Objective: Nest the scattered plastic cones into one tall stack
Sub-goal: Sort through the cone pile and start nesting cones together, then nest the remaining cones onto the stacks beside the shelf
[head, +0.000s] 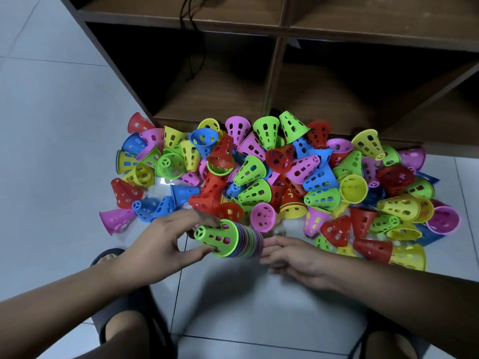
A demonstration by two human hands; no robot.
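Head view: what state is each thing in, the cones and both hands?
Stack: nested, lying sideways between the hands.
Loose cones: scattered on the floor, unstacked.
Left hand: grips the stack's green end.
Right hand: fingers straight, at the stack's other end.

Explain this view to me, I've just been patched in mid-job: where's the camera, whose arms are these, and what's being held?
No machine here: a person works bare-handed, and the one camera sits on their head, looking down. The left hand holds a green cone at the end of a nested stack turned sideways; the right hand meets its other end with straight fingers. Behind, loose cones in many colours lie heaped on the tiled floor before a wooden shelf.
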